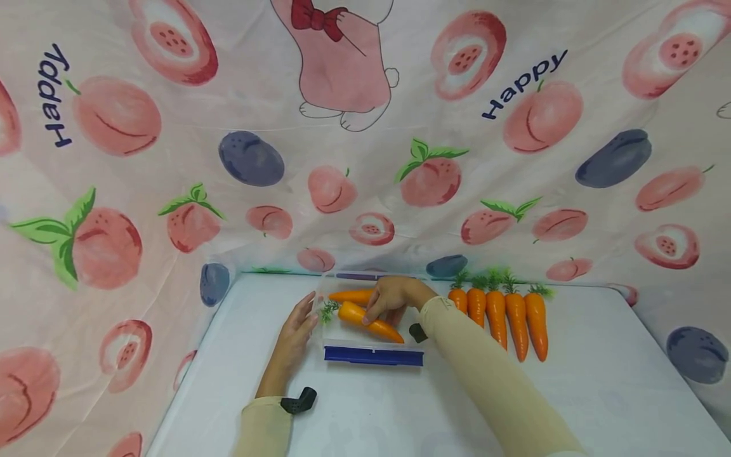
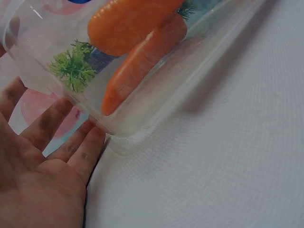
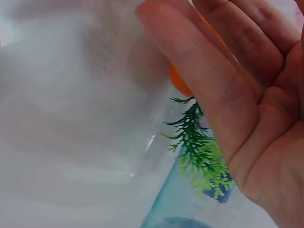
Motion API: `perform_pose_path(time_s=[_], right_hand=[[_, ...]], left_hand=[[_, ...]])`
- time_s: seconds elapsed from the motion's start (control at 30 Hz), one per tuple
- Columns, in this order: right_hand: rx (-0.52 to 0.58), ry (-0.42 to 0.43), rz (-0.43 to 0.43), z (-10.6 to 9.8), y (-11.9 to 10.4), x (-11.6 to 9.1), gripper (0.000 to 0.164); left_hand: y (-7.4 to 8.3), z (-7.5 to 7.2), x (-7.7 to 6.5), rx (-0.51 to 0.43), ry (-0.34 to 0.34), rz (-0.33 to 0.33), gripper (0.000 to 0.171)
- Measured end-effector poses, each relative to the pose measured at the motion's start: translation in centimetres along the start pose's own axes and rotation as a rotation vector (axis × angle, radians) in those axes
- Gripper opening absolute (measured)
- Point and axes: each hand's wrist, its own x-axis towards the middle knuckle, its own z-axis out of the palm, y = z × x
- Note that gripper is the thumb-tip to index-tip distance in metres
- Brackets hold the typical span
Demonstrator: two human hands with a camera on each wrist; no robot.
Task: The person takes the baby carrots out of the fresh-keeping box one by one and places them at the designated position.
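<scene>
A clear plastic box (image 1: 345,336) with a blue front flap (image 1: 374,357) holds two orange toy carrots. The front carrot (image 1: 379,328) lies slantwise, its green leaves (image 1: 328,311) toward the left wall. Behind it is the back carrot (image 1: 349,296), partly covered by my right hand. My right hand (image 1: 394,295) reaches into the box and pinches the front carrot by its middle; the far fingers are hidden. My left hand (image 1: 298,330) touches the box's left wall, its fingers (image 2: 50,124) extended against the plastic near the corner.
To the right of the box several more orange carrots (image 1: 516,324) lie side by side, leaves toward the back; my right forearm covers part of them. The white table (image 1: 188,393) ends at a hanging peach-print cloth (image 1: 365,152). A black wrist camera (image 1: 299,401) sits on my left wrist.
</scene>
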Motion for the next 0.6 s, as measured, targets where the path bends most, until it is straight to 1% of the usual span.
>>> perform_pose_path(time_s=[0.27, 0.4, 0.6], right_hand=[[0.038, -0.031, -0.06, -0.9, -0.2, -0.6, 0.036], [0.068, -0.021, -0.085, -1.5, -0.3, -1.2, 0.039], [0.139, -0.024, -0.113, -2.3, 0.1, -2.0, 0.038]], left_hand=[[0.0, 0.0, 0.0, 0.006, 0.006, -0.004, 0.055], [-0.1, 0.0, 0.0, 0.007, -0.002, -0.002, 0.055], [0.0, 0.0, 0.1, 0.025, 0.016, -0.021, 0.054]])
